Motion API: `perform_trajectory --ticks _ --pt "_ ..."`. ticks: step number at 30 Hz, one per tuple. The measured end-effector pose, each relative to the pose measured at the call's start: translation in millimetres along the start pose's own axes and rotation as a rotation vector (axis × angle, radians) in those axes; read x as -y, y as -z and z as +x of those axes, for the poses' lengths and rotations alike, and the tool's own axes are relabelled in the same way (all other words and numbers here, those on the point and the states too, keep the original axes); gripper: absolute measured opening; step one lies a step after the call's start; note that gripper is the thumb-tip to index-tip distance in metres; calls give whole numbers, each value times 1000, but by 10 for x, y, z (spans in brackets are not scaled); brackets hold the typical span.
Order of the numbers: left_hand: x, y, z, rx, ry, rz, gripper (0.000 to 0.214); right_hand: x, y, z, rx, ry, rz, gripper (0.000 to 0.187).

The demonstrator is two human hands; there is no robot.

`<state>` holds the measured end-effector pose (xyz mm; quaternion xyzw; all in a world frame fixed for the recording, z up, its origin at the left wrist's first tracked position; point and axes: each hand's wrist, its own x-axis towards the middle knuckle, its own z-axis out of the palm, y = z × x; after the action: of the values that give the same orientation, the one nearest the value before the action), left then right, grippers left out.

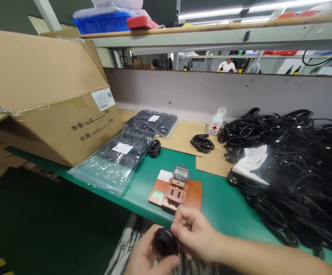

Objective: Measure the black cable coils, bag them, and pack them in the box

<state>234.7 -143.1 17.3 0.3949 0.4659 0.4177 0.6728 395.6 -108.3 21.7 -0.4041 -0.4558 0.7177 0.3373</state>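
A coiled black cable [166,242] is wrapped in the fingers of my left hand [147,252], low in the middle of the view. Close beside the coil, my right hand [196,233] is closed in a pinch. Something thin and pale shows at its fingertips, too small to name, possibly part of the cable. Just beyond my hands, a digital dial gauge [181,173] reading zeros is mounted on a copper-brown fixture [175,194]. The fixture lies near the front edge of the green work surface [220,194].
A large heap of black cables [297,164] covers the right side, with white tissue [251,162] on it. A white bottle [217,121] stands behind a loose coil [202,143]. Bagged cables [122,147] and an open cardboard box [65,118] are left. A shelf [211,36] crosses overhead.
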Motion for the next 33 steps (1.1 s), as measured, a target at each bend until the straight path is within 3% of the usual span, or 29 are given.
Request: perform_trajectory --ticks 5,9,12,16,21,25,33 --pt "-24 67 110 226 43 -59 29 19 -11 -20 -12 -51 45 57" --pt "46 90 172 225 96 -185 27 -13 -10 -61 -45 0 40 46" --pt "46 59 201 185 151 -295 26 -33 34 -105 -42 220 -114 29" --pt "7 12 237 174 207 -385 25 8 162 -106 -22 646 -589 4" --pt "25 12 258 174 186 -454 24 116 312 -46 -18 959 -1055 20" --pt "40 16 277 191 179 -493 25 124 370 -24 -31 1040 -1198 27" --pt "37 -29 328 201 117 -468 21 118 365 19 -85 1034 -1291 20"
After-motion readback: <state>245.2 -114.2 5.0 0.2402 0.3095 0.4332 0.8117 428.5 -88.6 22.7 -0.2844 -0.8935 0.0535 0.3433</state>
